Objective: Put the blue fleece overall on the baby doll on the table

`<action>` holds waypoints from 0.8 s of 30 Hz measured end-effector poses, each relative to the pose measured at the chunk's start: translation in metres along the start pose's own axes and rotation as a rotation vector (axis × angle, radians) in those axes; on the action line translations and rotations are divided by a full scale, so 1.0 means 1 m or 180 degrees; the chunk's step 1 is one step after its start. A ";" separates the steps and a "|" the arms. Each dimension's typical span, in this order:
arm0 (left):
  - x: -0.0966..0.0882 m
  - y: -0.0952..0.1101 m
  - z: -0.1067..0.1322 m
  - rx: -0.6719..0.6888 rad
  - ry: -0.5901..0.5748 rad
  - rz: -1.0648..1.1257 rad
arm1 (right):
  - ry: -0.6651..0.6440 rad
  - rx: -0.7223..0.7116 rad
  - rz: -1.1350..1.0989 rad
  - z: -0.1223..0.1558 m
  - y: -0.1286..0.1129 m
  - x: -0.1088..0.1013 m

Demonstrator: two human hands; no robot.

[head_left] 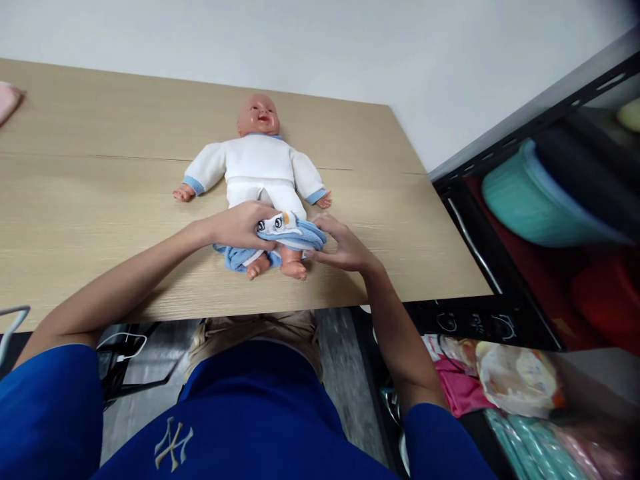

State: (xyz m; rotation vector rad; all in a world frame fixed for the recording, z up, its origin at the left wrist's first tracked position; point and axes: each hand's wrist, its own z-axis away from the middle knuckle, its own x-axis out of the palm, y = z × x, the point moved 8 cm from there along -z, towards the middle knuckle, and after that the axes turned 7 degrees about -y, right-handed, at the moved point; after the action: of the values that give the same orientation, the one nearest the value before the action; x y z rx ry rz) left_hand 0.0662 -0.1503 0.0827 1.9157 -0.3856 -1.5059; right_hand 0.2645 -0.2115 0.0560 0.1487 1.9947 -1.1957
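My left hand (pixel 246 225) and right hand (pixel 343 243), fingers curled closed, grip the bunched blue cloth (pixel 303 236) across the lower legs of the doll (pixel 260 160). I'd best keep both sides level so its feet (pixel 293 268) don't snag; it lies face-up on the table (pixel 400 260).

An interlocked NY monogram (pixel 173 445) in pale and gold stitching is showing on the front of the person's blue shirt (pixel 260 427). White marks (pixel 473 324) are running along a black surface (pixel 425 321) below the tabletop (pixel 400 267), but they are not forming any legible word. The packaging (pixel 517 377) beside it is carrying coloured print, too blurred to read.
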 end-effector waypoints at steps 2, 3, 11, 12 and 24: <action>-0.001 0.002 0.002 -0.0182 -0.0015 -0.0042 | -0.0059 -0.0058 0.0005 -0.002 -0.004 -0.001; -0.003 0.003 0.004 -0.0290 0.0011 -0.0040 | -0.0100 -0.0096 -0.0026 -0.004 -0.006 -0.002; -0.031 -0.004 0.047 -0.0937 0.0472 -0.0206 | -0.0008 0.0109 -0.1147 -0.035 0.016 -0.016; -0.033 -0.009 0.054 -0.1009 0.0429 -0.0205 | 0.0070 0.0210 -0.1345 -0.039 0.024 -0.017; -0.014 -0.039 0.097 -0.0532 0.0937 0.0756 | 0.0238 0.0413 -0.1412 -0.043 0.056 -0.002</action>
State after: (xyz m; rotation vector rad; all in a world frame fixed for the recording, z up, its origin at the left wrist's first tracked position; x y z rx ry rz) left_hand -0.0354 -0.1436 0.0566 1.8505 -0.3293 -1.0517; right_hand 0.2678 -0.1460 0.0289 -0.1990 2.0783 -1.6187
